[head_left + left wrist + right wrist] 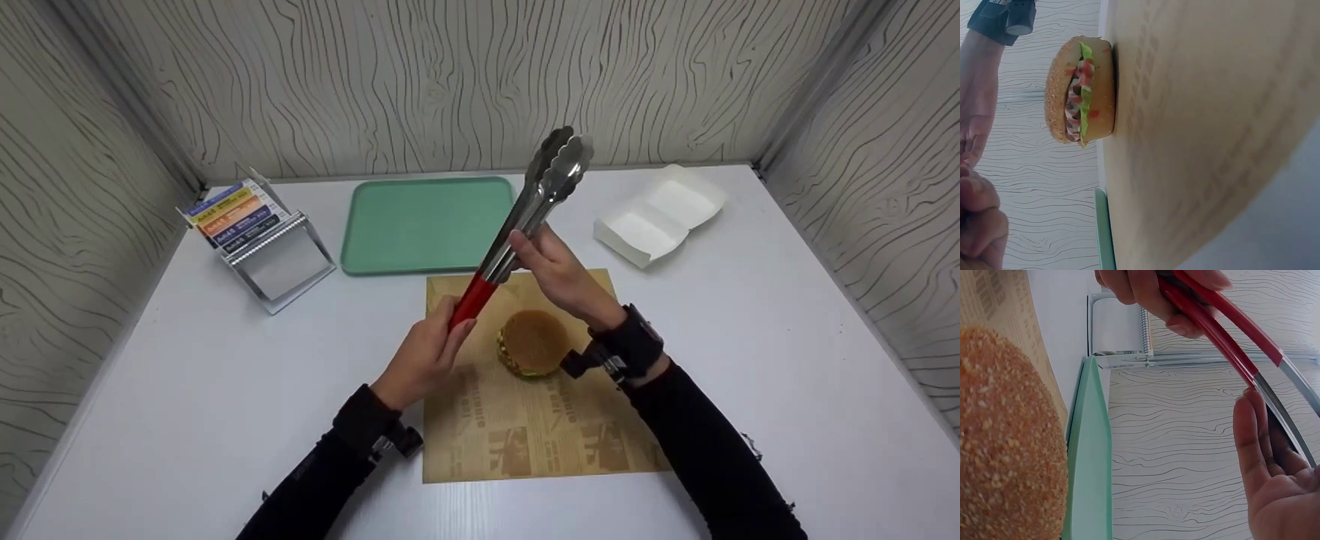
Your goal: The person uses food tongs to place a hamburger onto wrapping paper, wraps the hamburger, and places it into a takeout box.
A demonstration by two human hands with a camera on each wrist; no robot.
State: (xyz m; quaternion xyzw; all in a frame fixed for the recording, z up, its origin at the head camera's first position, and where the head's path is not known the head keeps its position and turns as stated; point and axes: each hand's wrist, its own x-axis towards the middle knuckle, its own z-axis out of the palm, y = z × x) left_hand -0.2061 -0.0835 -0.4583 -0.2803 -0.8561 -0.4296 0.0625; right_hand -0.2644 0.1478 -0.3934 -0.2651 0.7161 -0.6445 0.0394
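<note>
Metal kitchen tongs (513, 231) with red handles slant up and away over the table in the head view. My left hand (421, 358) grips the red handles at their lower end. Higher up, my right hand (561, 274) holds the metal arms between thumb and fingers. The right wrist view shows the two tong arms (1216, 337) spread apart, with the right fingers (1249, 439) against one of them. A burger (535, 342) sits below the hands on printed brown paper (480, 442). Lettuce and sauced filling show at the side of the burger (1086, 93) in the left wrist view.
A green tray (420, 225) lies behind the paper. At the back right stands an opened white takeaway box (652, 217). A metal stand (281, 266) with coloured cards is at the left. Wood-grain patterned walls (450, 82) enclose the white table (247, 375).
</note>
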